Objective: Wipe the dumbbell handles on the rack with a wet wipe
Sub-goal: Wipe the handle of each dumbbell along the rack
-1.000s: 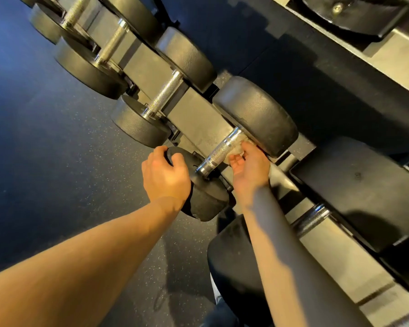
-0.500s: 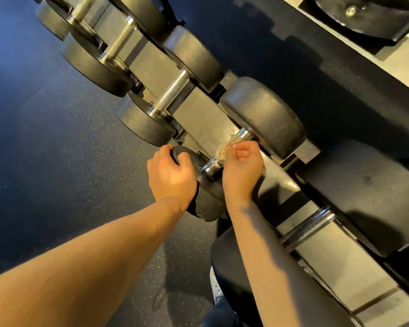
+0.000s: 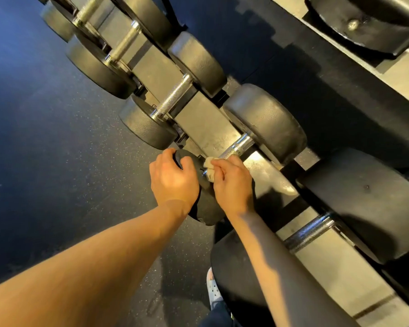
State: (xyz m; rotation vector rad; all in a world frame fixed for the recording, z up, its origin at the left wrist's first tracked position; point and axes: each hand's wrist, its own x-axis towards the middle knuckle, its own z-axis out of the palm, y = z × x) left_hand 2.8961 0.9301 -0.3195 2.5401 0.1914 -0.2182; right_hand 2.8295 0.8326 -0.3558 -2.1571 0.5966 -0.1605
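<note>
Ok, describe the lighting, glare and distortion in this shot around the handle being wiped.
Head view: warm light, glare on the chrome handle and a bright patch on the rack rail; head view: the floor falls to dark blue; head view: the wide lens stretches the frame's lower corners; head view: the wet wipe looks soft, folds unclear.

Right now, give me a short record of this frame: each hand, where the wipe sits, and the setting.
left: left hand grips the dumbbell's near head
right: right hand pinches the wet wipe
wipe position: on the handle, at its near end
setting: dumbbell rack, dark floor
</note>
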